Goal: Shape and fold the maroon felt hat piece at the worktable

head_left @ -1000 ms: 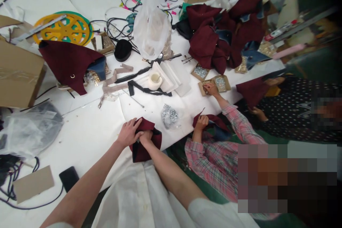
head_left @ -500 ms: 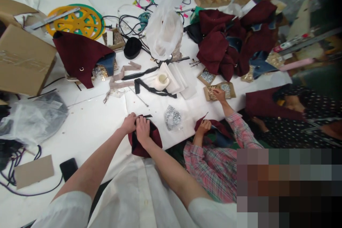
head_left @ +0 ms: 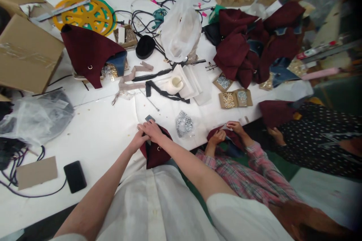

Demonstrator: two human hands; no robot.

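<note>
A dark maroon fabric piece [head_left: 158, 158] with a small gold crescent on its face lies at the table's near edge, just in front of my body. My left hand [head_left: 139, 139] grips its left edge with bent fingers. Over its upper part my right hand [head_left: 152, 131] is closed, fingertips meeting those of my left hand. Just past the right fingers a small dark grey flap [head_left: 149, 118] sticks out; I cannot tell if it belongs to the maroon piece. What lies under the fingers is hidden.
A clear bag of silvery bits [head_left: 184, 123] lies right of my hands. Beyond are a white pot [head_left: 173, 84] and black strips. A co-worker's hands [head_left: 226, 130] work close by on the right. A phone [head_left: 75, 176] and cardboard box [head_left: 28, 54] are at left.
The maroon piece has been turned, so its gold crescent now shows. My hands have drawn together at its upper edge. The co-worker's hand has left the box of gold bits.
</note>
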